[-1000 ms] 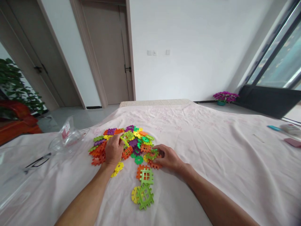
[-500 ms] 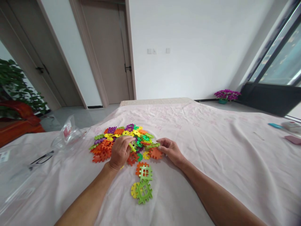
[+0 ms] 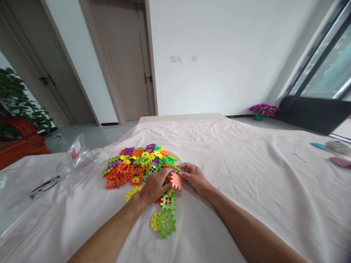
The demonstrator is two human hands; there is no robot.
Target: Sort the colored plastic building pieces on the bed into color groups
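Note:
An orange square toothed building piece point(image 3: 176, 180) stands tilted between my two hands. My left hand point(image 3: 154, 185) is closed, its finger and thumb at the piece's left edge. With a pinch, my right hand point(image 3: 195, 177) grips a thin light-green building piece point(image 3: 177, 168) along the orange one's top; whether the two are joined I cannot tell. Just in front lie a green window piece point(image 3: 168, 202) and a larger green window piece point(image 3: 166, 223), the latter overlapping a yellow flower-shaped disc point(image 3: 154, 221). Behind my left hand spreads a pile of mixed coloured pieces point(image 3: 120, 174).
A clear plastic bag point(image 3: 78, 153) and black-framed glasses point(image 3: 45, 185) lie at the left on the pink-white cloth point(image 3: 233, 164). Far right are a blue object point(image 3: 320, 146) and a dark pink flat object point(image 3: 340, 162).
My left hand has left a light-green piece on the pile and moved right and nearer, to the orange piece. That orange piece now stands raised between the hands. My right hand has shifted slightly left.

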